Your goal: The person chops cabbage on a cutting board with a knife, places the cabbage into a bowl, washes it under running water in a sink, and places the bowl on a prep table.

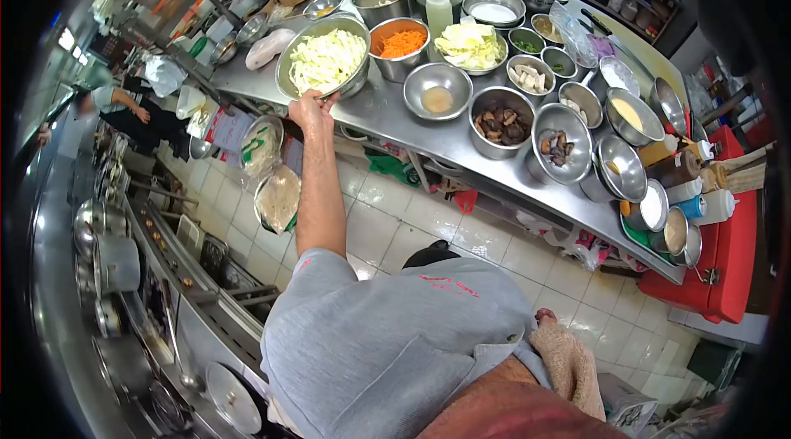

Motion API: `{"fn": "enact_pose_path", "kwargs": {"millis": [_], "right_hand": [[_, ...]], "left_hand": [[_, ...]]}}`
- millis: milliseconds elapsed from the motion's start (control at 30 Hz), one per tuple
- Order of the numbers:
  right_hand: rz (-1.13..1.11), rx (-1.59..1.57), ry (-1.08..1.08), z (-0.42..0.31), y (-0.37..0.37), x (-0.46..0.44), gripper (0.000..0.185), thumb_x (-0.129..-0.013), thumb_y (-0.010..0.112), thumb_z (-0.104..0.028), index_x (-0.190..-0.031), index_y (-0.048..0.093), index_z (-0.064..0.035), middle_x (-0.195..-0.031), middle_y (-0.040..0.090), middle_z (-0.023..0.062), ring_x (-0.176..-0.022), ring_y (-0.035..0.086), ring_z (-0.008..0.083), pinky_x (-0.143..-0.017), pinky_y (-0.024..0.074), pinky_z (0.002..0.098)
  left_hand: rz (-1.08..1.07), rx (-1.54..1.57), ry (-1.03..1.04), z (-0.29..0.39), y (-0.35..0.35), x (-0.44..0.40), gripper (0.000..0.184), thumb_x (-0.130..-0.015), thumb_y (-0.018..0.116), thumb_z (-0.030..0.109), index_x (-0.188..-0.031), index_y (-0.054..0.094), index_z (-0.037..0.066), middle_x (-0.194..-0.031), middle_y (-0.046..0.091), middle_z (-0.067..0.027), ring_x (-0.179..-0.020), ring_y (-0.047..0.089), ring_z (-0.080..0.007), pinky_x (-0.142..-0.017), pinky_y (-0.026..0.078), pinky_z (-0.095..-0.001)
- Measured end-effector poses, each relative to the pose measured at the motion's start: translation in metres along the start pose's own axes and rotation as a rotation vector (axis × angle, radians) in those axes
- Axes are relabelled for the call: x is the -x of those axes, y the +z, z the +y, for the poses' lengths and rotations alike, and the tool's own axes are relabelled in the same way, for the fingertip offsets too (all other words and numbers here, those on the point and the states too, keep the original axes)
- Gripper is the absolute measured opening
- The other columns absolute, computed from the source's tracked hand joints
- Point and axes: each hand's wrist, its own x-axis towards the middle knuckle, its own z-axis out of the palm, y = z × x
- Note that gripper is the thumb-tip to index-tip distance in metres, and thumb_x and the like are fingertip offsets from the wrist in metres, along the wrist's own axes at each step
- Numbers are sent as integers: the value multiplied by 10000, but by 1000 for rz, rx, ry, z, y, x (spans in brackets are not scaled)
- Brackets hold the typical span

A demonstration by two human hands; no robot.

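Observation:
My left hand [311,114] pinches the near rim of a large steel bowl of shredded cabbage [328,60] at the left part of the steel counter, arm stretched out. To the right of that bowl stand a steel pot of shredded carrot [402,44] and a bowl of cut pale-green leaves [470,45]. Low beside my body, my right hand [545,317] is mostly hidden; its fingers look curled at the top of a tan towel [567,365], which hangs against it.
The steel counter [383,114] carries several more bowls, including mushrooms [501,124], a squeeze bottle [438,12] and a knife [595,21]. A stove [198,324] with pots runs along the left. A red cooler [725,233] stands right. Another person [132,105] is at far left.

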Motion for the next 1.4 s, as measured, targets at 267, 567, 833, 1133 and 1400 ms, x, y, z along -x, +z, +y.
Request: {"fn": "enact_pose_path", "kwargs": {"millis": [267,567,833,1133,1400], "right_hand": [[-28,128,-107,-28,88,47,174,-863,544,-103,-1034,518,-124,-732,561,14,-546,564,149,-424,421,292],[69,-88,-31,5,65,39,179,-844,527,-81,-1012,497,-133,-680,538,2,-507,548,155,-397,410,300],[67,-59,8,-7,78,48,173,-842,521,-69,-1002,504,-133,-693,540,7,-520,553,156,-408,406,284],[228,-120,-66,41,63,71,215,-933,468,-261,-1032,544,-86,-694,568,29,-546,570,149,-437,451,289],[465,-264,38,150,41,132,229,-786,601,-134,-994,586,-37,-660,580,67,-505,557,156,-393,431,296]], "left_hand": [[-17,-240,15,-39,-18,-105,374,-674,595,-25,-993,409,-86,-938,565,-207,-664,606,-282,-550,538,-423],[-66,-409,-202,-17,-4,-91,649,-698,635,281,-1280,373,160,-1200,498,-111,-1011,535,-298,-700,417,-521],[-130,-366,-162,-29,18,-82,783,-765,640,414,-1390,273,120,-1380,355,-150,-1211,398,-321,-891,354,-514],[71,-394,350,-46,50,29,586,-893,589,204,-1356,266,45,-1299,360,-178,-1099,459,-255,-967,381,-391],[-684,-41,798,-89,158,196,447,-869,629,154,-1227,419,-11,-1123,447,-137,-1006,467,-224,-885,426,-331]]}}
